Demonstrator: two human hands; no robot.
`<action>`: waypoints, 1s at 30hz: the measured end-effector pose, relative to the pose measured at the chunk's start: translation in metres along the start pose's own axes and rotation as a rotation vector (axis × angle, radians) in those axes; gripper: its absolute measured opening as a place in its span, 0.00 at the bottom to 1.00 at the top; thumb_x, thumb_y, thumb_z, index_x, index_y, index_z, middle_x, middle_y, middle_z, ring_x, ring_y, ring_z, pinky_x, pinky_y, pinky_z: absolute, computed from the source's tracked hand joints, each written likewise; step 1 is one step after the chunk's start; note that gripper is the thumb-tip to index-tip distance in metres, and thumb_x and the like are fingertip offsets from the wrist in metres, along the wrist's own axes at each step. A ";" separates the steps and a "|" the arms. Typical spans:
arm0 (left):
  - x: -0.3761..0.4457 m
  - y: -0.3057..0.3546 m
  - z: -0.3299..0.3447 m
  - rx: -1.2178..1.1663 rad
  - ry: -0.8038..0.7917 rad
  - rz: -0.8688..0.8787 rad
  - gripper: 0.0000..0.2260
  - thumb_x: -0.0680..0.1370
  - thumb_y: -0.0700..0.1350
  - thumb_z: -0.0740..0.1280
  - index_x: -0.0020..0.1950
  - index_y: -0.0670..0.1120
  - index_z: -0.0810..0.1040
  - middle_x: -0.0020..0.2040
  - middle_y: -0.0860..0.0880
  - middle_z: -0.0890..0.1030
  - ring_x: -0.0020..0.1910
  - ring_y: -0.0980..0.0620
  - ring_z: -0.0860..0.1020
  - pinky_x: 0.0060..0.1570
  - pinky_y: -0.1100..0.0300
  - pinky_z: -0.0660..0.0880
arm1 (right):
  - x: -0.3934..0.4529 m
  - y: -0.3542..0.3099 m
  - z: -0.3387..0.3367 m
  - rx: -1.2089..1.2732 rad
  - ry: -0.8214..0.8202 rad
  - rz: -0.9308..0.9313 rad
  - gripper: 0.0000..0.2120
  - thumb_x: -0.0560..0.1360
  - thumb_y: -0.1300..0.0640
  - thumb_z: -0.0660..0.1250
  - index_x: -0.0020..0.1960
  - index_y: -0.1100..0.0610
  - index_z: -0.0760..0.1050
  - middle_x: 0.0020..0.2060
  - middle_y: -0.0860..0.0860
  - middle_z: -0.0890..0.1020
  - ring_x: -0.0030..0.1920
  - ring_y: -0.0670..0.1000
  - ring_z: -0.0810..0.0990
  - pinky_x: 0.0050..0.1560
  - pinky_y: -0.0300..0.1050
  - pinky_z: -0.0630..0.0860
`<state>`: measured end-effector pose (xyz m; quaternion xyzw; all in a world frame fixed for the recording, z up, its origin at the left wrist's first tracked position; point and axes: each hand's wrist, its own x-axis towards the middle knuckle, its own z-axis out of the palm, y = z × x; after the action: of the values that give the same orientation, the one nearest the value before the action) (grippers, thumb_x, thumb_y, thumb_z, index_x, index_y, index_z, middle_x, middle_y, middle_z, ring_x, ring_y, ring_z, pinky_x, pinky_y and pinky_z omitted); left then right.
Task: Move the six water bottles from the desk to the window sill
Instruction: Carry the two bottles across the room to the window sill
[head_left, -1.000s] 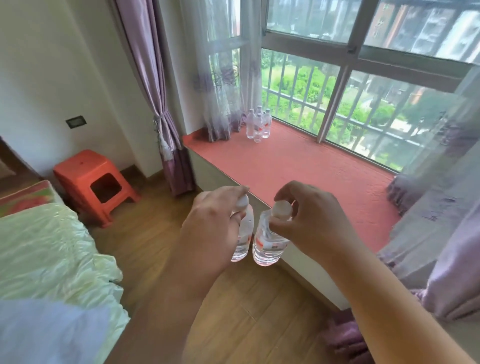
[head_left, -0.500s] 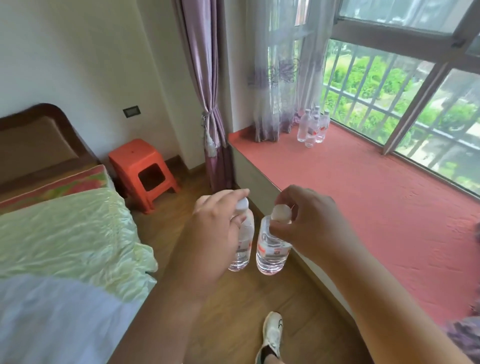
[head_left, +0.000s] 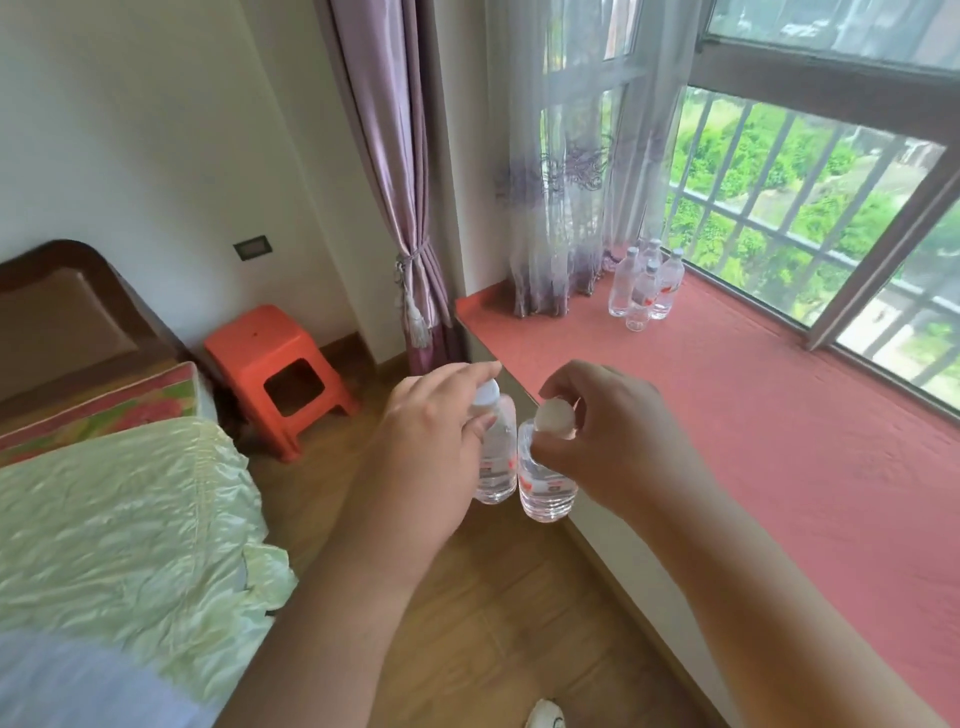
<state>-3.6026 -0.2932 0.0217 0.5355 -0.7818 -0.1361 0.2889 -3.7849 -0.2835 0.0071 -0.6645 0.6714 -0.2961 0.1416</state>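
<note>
While outstretched, hands (head_left: 519, 436) pinching bottles (head_left: 522, 467)

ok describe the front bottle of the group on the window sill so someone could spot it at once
Find the red window sill under the barred window. At its far end, beside the sheer curtain, stands a cluster of clear water bottles. The front bottle is the one nearest the room, standing forward of the rest.

Clear glossy plastic water bottles (head_left: 643, 285) with white caps, rough matt red window sill (head_left: 779, 441), smooth glossy orange plastic stool (head_left: 270, 358), sheeny lilac satin curtain (head_left: 387, 156), sheer net curtain (head_left: 582, 156), crinkled shiny bedspread (head_left: 114, 514), smooth wood floor (head_left: 493, 597).
</note>
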 end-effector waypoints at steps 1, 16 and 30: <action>0.008 -0.001 0.003 -0.003 0.005 0.004 0.19 0.78 0.42 0.69 0.69 0.53 0.76 0.64 0.57 0.77 0.64 0.59 0.68 0.60 0.81 0.54 | 0.009 0.003 -0.002 -0.008 0.003 -0.001 0.15 0.64 0.52 0.73 0.49 0.49 0.77 0.36 0.43 0.74 0.38 0.46 0.72 0.33 0.32 0.61; 0.120 -0.028 0.040 -0.026 -0.060 0.065 0.20 0.78 0.45 0.69 0.70 0.57 0.74 0.64 0.60 0.76 0.63 0.64 0.66 0.57 0.84 0.52 | 0.110 0.032 -0.006 -0.063 0.014 0.077 0.17 0.65 0.50 0.74 0.52 0.47 0.77 0.40 0.41 0.77 0.40 0.44 0.74 0.35 0.32 0.63; 0.269 -0.100 0.032 -0.133 -0.133 0.266 0.20 0.78 0.44 0.69 0.69 0.57 0.74 0.64 0.61 0.75 0.63 0.69 0.63 0.56 0.84 0.53 | 0.232 0.006 0.019 -0.104 0.169 0.215 0.15 0.64 0.53 0.75 0.50 0.49 0.79 0.36 0.38 0.73 0.37 0.35 0.71 0.36 0.27 0.65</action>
<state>-3.6156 -0.5815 0.0268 0.3966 -0.8526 -0.1831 0.2868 -3.7965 -0.5145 0.0362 -0.5677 0.7628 -0.2990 0.0808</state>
